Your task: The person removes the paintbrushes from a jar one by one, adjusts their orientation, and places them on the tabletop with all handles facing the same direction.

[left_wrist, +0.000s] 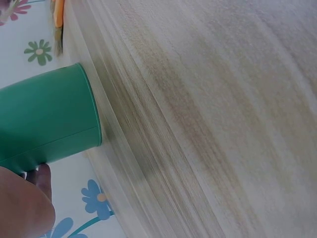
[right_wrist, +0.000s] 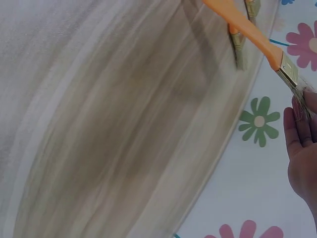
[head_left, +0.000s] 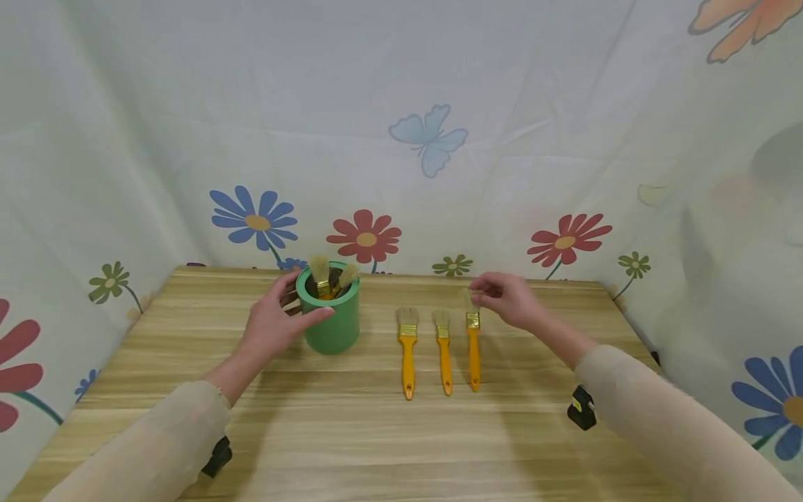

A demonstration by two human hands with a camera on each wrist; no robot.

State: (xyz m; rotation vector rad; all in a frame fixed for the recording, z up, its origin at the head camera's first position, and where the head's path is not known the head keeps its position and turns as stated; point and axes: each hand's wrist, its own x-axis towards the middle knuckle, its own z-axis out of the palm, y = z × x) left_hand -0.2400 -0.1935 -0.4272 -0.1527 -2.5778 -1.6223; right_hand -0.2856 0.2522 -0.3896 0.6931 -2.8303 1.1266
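On the left of the table stands a green can (head_left: pixel 339 326), with paintbrushes (head_left: pixel 320 269) inside, bristles up. My left hand (head_left: pixel 270 322) grips it, thumb along the near side and fingers behind the rim. At the right end of a row, my right hand (head_left: pixel 511 301) pinches a yellow-handled paintbrush (head_left: pixel 474 357) by its bristles. That brush's handle (right_wrist: pixel 242 27) slants above the table in the right wrist view. Two more brushes lie side by side to its left, a wider one (head_left: pixel 408 352) and a narrower one (head_left: pixel 444 355), bristles pointing away from me.
The wood-grain table (head_left: pixel 389 453) ends at a back edge close behind the can. Beyond it hangs a white cloth (head_left: pixel 326 139) printed with flowers and butterflies, which also surrounds both sides. Small black devices hang under both sleeves.
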